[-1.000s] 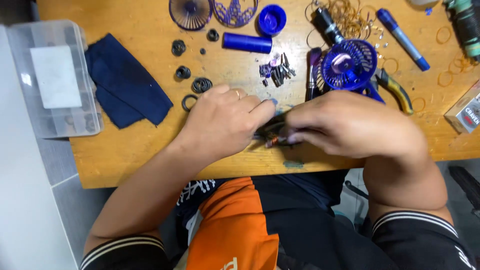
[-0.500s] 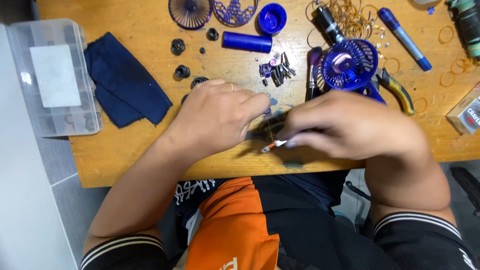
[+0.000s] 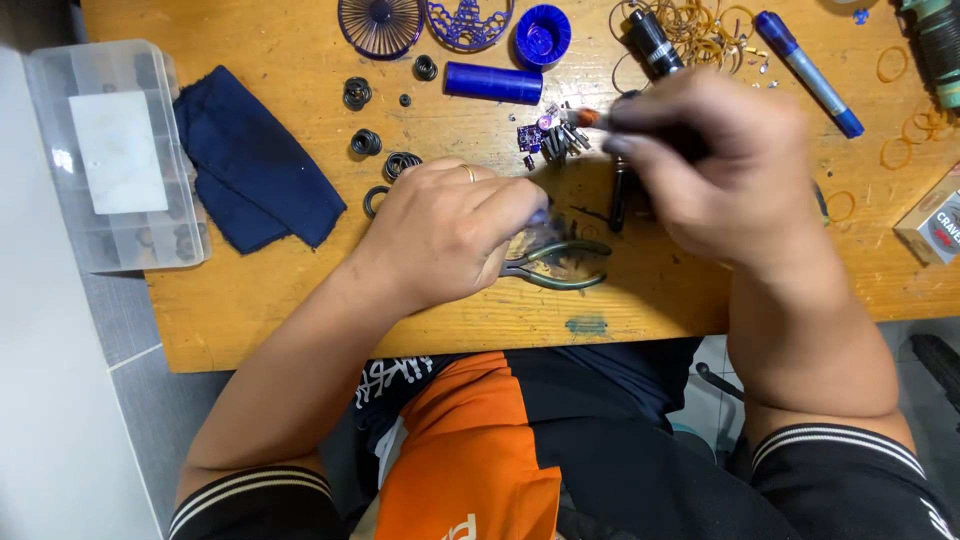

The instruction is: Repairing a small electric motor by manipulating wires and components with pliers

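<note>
My left hand (image 3: pixel 450 235) rests on the wooden table (image 3: pixel 300 300) with its fingertips pinched on a small, blurred part, just above green-handled pliers (image 3: pixel 565 265) that lie flat. My right hand (image 3: pixel 720 170) is raised and blurred, shut on a thin tool whose orange tip (image 3: pixel 586 118) points left. The tip hovers over a cluster of small purple and metal parts (image 3: pixel 545 138). A dark slim piece (image 3: pixel 618 195) lies partly under the right hand.
At the back lie a blue cylinder (image 3: pixel 497 82), a blue cap (image 3: pixel 542 35), a round fan grille (image 3: pixel 380 22), several black rings (image 3: pixel 365 142), a blue marker (image 3: pixel 810 75) and rubber bands (image 3: pixel 700 22). A dark blue cloth (image 3: pixel 255 165) and a clear organiser box (image 3: pixel 110 150) sit left; a small carton (image 3: pixel 935 225) sits right.
My right hand has lifted away from my left hand and moved up toward the back, carrying the orange-tipped tool over the small parts. The pliers now lie uncovered on the table.
</note>
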